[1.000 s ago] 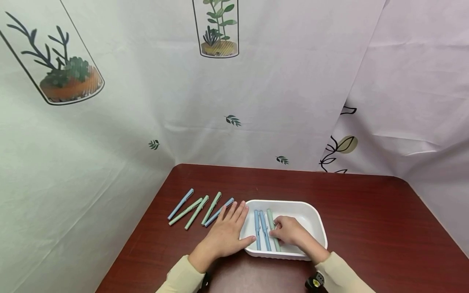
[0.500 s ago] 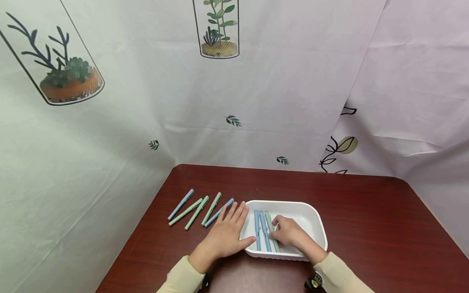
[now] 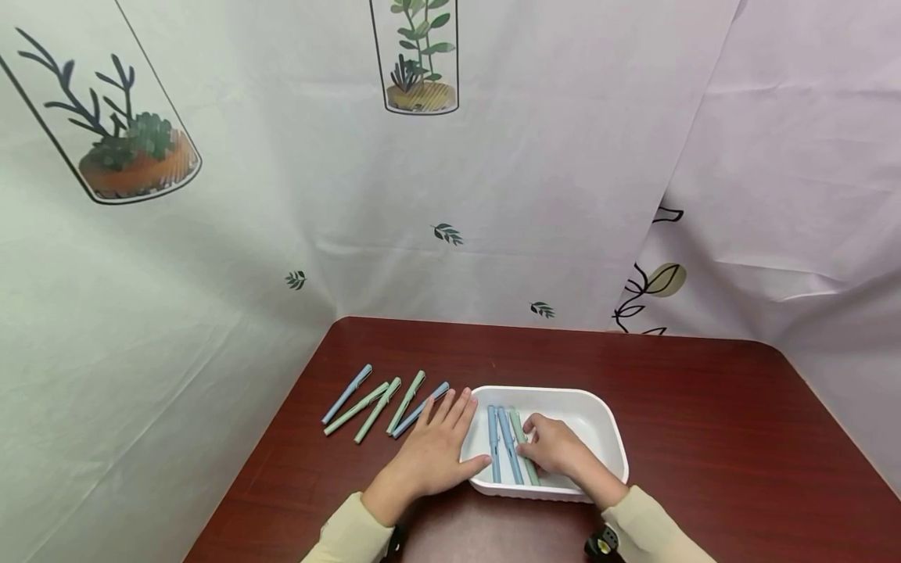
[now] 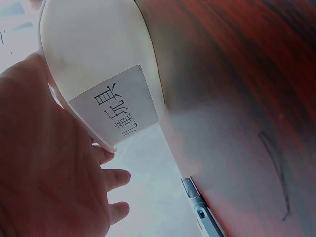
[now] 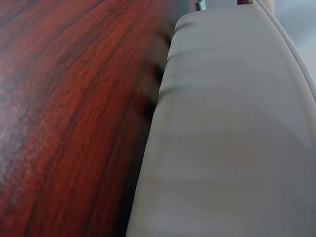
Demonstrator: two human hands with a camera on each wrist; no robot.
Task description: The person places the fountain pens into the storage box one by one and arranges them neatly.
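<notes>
A white plastic tray (image 3: 584,414) stands on the table. Inside it, near its left side, two blue pens (image 3: 494,442) lie lengthwise, with a green pen (image 3: 517,428) just to their right. My right hand (image 3: 559,447) reaches over the tray's front right and pinches that green pen between thumb and fingers, hiding part of it. Spread flat, my left hand (image 3: 438,450) rests against the tray's left rim, thumb over the front corner. In the left wrist view, the tray's outer wall (image 4: 89,44) carries a printed label (image 4: 118,106) beside the hand.
Left of the tray, several loose pens lie on the dark red table (image 3: 704,422): a blue pen (image 3: 347,393) farthest left, green pens (image 3: 378,410) between, and another blue pen (image 3: 415,414) near my left fingers. A patterned white cloth (image 3: 549,172) hangs behind the table.
The green pen in the tray has shifted slightly left with my right hand, closer to the blue pens, and since then has barely moved. My left hand has stayed in place.
</notes>
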